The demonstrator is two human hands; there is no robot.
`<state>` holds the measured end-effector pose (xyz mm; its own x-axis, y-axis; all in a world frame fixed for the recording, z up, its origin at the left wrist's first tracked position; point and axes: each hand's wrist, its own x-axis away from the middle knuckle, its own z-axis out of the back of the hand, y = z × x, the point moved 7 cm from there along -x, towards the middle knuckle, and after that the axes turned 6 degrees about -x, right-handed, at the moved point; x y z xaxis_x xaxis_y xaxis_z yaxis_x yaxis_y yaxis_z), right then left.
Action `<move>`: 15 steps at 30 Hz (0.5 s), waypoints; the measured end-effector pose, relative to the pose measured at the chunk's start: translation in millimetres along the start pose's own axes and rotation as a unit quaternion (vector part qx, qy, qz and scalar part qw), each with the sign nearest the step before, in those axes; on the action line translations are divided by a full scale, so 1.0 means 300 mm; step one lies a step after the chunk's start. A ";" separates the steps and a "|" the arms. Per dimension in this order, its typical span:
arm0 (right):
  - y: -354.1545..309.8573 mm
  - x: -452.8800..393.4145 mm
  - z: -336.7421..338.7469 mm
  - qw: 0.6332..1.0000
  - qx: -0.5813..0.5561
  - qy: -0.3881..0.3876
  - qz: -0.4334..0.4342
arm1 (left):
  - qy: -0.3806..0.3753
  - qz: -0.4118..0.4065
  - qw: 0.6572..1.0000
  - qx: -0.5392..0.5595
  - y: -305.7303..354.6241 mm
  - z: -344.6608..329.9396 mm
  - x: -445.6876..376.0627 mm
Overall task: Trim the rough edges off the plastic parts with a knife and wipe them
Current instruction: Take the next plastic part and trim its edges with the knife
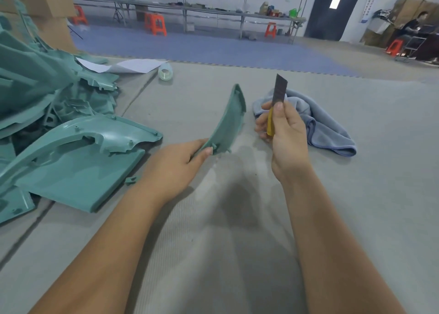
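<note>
my left hand [180,164] grips the part [225,126] by its near end, long axis running up and away; right hand [282,133] holds the knife [278,99] upright just beside it.

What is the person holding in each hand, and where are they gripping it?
The left hand grips a curved green plastic part at its lower end. The right hand holds a utility knife by its yellow handle, blade pointing up.
</note>
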<state>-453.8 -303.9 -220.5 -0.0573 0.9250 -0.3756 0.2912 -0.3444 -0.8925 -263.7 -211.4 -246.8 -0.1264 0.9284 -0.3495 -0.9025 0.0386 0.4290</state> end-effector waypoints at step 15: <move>-0.033 -0.035 -0.055 0.996 0.074 -0.045 -0.014 | 0.025 -0.078 0.996 -0.044 0.034 0.001 0.011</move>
<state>-440.3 -307.5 -203.6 -0.1499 0.9188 -0.3653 0.1451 -0.3450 -0.9273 -273.3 -208.0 -243.3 -0.0007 0.8941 -0.4479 -0.9448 0.1461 0.2931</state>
